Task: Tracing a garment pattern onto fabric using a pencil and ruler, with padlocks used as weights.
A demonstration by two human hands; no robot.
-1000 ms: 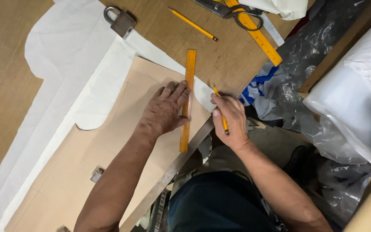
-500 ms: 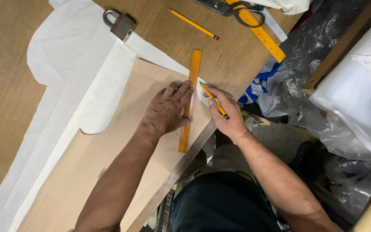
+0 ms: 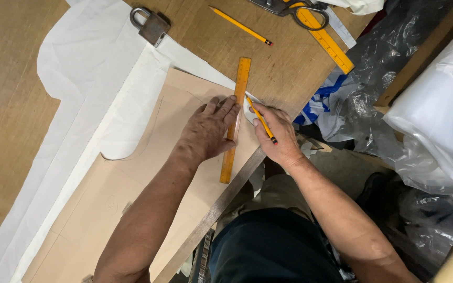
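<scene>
My left hand [image 3: 208, 131] lies flat with spread fingers on an orange ruler [image 3: 242, 73], pinning it to a tan paper pattern [image 3: 132, 194]. The pattern rests on white fabric [image 3: 90, 68] spread over the brown table [image 3: 6, 105]. My right hand [image 3: 278, 137] grips a yellow pencil [image 3: 260, 118], its tip touching the ruler's right edge near the white fabric's rim. The ruler runs from the table's near edge up toward the middle.
A metal padlock [image 3: 152, 24] sits on the fabric at the top. A second yellow pencil [image 3: 239, 25], scissors [image 3: 292, 9] and a long yellow ruler [image 3: 329, 44] lie at the far edge. Plastic bags [image 3: 425, 105] fill the right side.
My right hand turned the pencil from pointing down by the table's edge to pointing up, and brought its tip against the ruler. The left hand stayed on the ruler.
</scene>
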